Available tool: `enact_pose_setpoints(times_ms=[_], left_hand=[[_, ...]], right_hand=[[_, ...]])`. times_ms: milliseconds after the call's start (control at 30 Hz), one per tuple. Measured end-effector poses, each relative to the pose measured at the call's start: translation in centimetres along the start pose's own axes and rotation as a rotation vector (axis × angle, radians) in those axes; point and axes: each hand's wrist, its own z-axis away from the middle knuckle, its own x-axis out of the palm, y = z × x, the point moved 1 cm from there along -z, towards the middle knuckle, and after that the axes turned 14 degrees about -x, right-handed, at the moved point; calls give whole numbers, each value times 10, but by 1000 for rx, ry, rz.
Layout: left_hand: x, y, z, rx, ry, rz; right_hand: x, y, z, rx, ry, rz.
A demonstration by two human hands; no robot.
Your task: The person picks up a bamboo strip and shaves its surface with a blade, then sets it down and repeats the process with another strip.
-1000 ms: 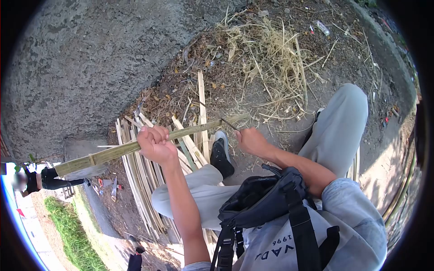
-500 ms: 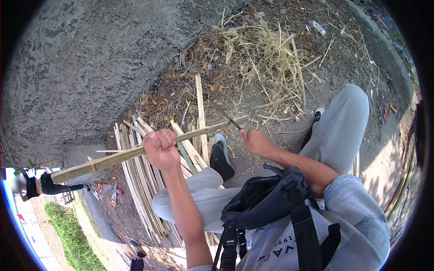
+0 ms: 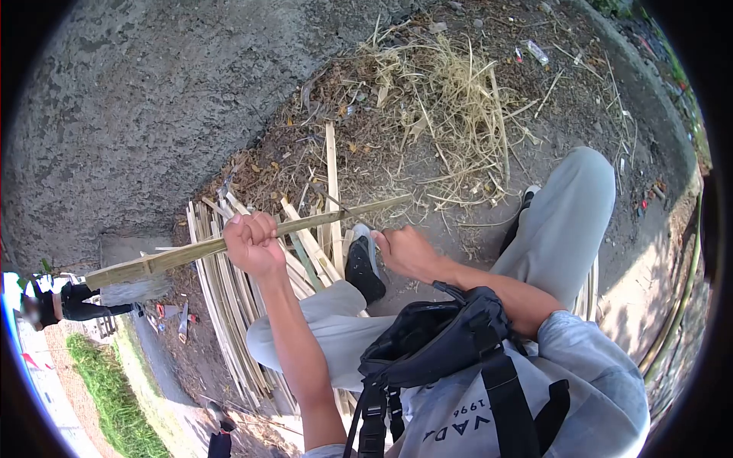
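My left hand is closed around a long bamboo strip, its fist upright near the middle. The strip slants across in front of me, its wide end at the far left and its thin end above my right hand. My right hand is closed around a knife, whose handle is hidden in the fist. The dark blade shows only in part, against the strip between my two hands. Many split bamboo slats lie in a pile below my left forearm.
A heap of bamboo shavings lies ahead. At the upper left rises a rough concrete surface. My shoe is beside the slats, and an unzipped black bag hangs at my front. A saw lies at the left; another person is farther off.
My right hand has moved left and slightly down, bringing the knife blade along the strip toward my left hand. My left hand keeps its grip, and the view has shifted slightly.
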Motion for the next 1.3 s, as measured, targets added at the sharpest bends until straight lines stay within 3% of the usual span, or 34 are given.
enact_pose_setpoints(times_ms=[133, 233, 333, 433, 500, 533, 633, 733, 833, 933, 1033, 1133, 1300], left_hand=[[10, -3, 12, 7, -89, -16], [13, -4, 15, 6, -90, -16], [13, -1, 11, 8, -40, -24], [9, -2, 2, -3, -49, -21], [11, -3, 4, -10, -52, -16], [10, -3, 7, -13, -44, -13], [7, 0, 8, -2, -77, 3], [6, -1, 7, 3, -129, 6], [10, -1, 8, 3, -121, 5], [5, -3, 12, -17, -99, -4], [3, 0, 9, -10, -109, 20], [3, 2, 6, -42, -198, 27], [3, 2, 3, -21, -134, -12]], right_hand=[[3, -3, 3, -102, 17, 39], [31, 66, 8, 83, 13, 43], [22, 60, 0, 141, -54, -10], [10, 11, 2, -12, 28, 23], [19, 20, 9, -26, 41, 4], [25, 28, 10, -36, 61, -6], [47, 120, 23, 203, -46, 120], [39, 120, 15, 210, -71, 111], [18, 43, 13, 101, -11, 50], [19, 37, 16, 17, -62, -18], [44, 121, 40, 268, -53, 176], [42, 160, 50, 199, -89, 222], [23, 59, 19, 43, -58, 86]])
